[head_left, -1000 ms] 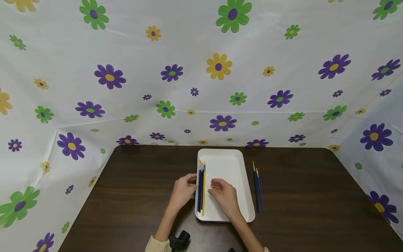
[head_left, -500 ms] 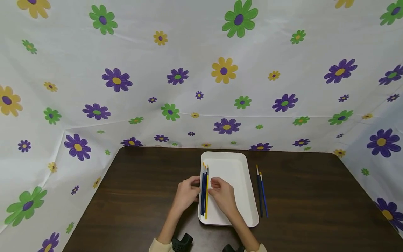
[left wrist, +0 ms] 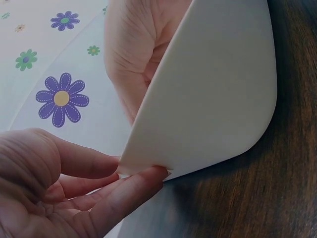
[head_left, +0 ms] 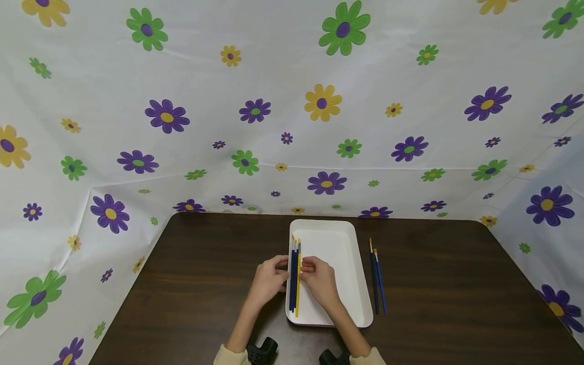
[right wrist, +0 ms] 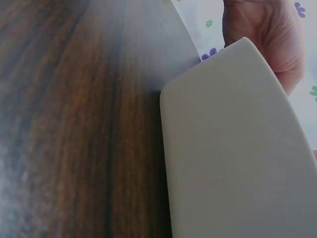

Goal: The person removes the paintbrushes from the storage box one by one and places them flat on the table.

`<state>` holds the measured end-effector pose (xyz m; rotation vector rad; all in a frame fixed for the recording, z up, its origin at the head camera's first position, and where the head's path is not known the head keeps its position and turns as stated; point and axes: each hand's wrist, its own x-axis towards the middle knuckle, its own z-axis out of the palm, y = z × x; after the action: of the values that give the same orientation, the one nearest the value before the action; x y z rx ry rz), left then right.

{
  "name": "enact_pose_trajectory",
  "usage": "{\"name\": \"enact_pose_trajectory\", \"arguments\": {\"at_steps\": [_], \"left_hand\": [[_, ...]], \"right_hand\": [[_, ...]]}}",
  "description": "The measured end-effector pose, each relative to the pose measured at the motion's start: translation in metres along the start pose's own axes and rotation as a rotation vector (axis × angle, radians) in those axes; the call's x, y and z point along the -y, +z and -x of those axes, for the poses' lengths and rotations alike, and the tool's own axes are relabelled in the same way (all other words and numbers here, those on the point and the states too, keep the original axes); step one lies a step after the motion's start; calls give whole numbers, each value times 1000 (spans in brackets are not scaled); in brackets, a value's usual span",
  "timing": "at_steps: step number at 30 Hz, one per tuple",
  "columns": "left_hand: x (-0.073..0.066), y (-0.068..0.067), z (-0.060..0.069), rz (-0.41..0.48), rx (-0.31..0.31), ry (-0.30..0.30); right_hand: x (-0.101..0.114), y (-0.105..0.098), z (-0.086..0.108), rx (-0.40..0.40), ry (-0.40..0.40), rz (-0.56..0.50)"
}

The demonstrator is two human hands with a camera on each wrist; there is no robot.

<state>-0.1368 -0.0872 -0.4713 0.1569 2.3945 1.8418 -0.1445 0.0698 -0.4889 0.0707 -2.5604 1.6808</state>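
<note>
Several thin paintbrushes lie side by side, bristles away from me, along the left inner side of a white rectangular tray (head_left: 337, 243). Most have dark blue handles (head_left: 292, 299); the rightmost paintbrush (head_left: 298, 300) is yellow. My left hand (head_left: 266, 280) is at the tray's left side; in the left wrist view its relaxed fingertips touch the outer wall (left wrist: 213, 84) and rim. Over the tray, my right hand (head_left: 321, 284) has its loosely bent fingertips right beside the yellow paintbrush. Whether they touch it is hard to tell. The right wrist view mainly shows the tray's outer wall (right wrist: 228, 139).
To the right of the tray, a dark paintbrush (head_left: 374, 279) and a blue paintbrush (head_left: 380, 286) lie on the dark wooden table (head_left: 438, 274). A white flowered cloth (head_left: 274, 66) hangs behind the table and on both sides. Black wrist mounts (head_left: 263, 350) sit below the hands.
The right hand's fingertips have come closer to the yellow paintbrush. The left hand stays at the tray's side. The head view has shifted slightly; the tray and the brushes outside it look unmoved.
</note>
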Motion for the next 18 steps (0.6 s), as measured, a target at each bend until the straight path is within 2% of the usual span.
{"name": "enact_pose_trajectory", "arguments": {"at_steps": [5,11,18], "left_hand": [[1,-3,2,28,8,-8],[1,-3,2,35,14,-6],[1,-2,0,16,24,-11]], "right_hand": [[3,6,-1,-19,-5,53],[6,14,-5,-99,-15,111],[10,18,-9,-134,25,117]]}}
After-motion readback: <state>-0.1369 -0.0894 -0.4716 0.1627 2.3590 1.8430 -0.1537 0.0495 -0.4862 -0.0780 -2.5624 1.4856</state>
